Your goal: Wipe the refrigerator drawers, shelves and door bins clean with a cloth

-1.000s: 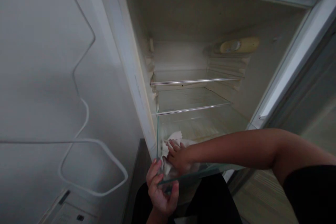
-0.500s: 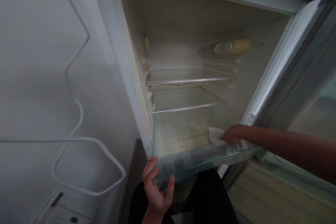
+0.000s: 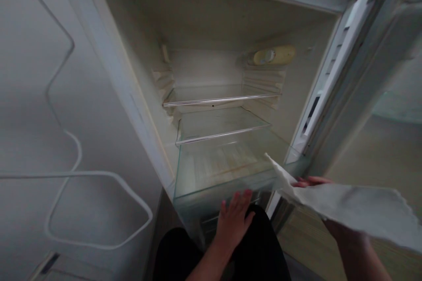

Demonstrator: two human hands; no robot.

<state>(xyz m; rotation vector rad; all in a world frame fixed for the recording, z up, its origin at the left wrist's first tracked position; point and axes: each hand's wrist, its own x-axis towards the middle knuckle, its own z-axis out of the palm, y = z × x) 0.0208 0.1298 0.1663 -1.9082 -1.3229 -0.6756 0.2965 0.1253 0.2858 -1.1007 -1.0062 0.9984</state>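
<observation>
A thin white paper towel [image 3: 356, 206] hangs unfolded from my right hand [image 3: 313, 181], partly hiding it, in front of the open door side. My left hand [image 3: 232, 219] is open with its fingers spread. It lies over the front of the lowest, greenish clear shelf [image 3: 211, 169]; whether the fingertips touch it I cannot tell. Brownish stains show in the fridge bottom beneath this clear surface. Two clear shelves with silvery front strips, an upper one [image 3: 224, 100] and a lower one [image 3: 224, 135], sit further back.
A yellowish lamp cover [image 3: 280, 55] is on the inner right wall of the fridge. The open fridge door [image 3: 372, 109] stands at the right. A white cable [image 3: 108, 173] hangs along the wall at left. My knees [image 3: 263, 246] are below the fridge opening.
My left hand has let go of the clear shelf's left corner and moved right along its front. My right hand has drawn back from the shelf with the paper towel, which is now spread out.
</observation>
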